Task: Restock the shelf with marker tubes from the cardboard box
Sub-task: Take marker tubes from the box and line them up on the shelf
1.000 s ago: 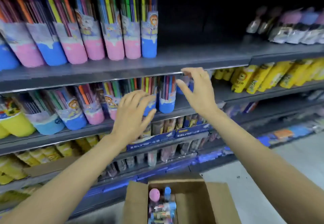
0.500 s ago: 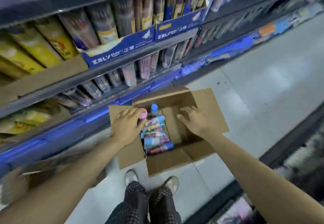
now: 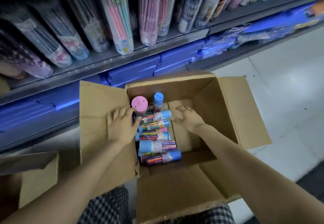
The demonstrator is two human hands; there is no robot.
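Tubes [image 3: 154, 136] capped blue and pink lie stacked in the cardboard box [image 3: 228, 101] at centre frame. Left hand [image 3: 121, 125] now pinches one; right hand [image 3: 188, 118], fingers relaxed, has reached deeper inside.

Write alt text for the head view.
Both hands reach into an open cardboard box on the floor: the left hand touches lying marker tubes, the right hand hovers open beside them. Stocked shelves stand behind.

Marker tubes [image 3: 154, 136] in cardboard box [image 3: 245, 111] (left side), before shelf [image 3: 105, 62]
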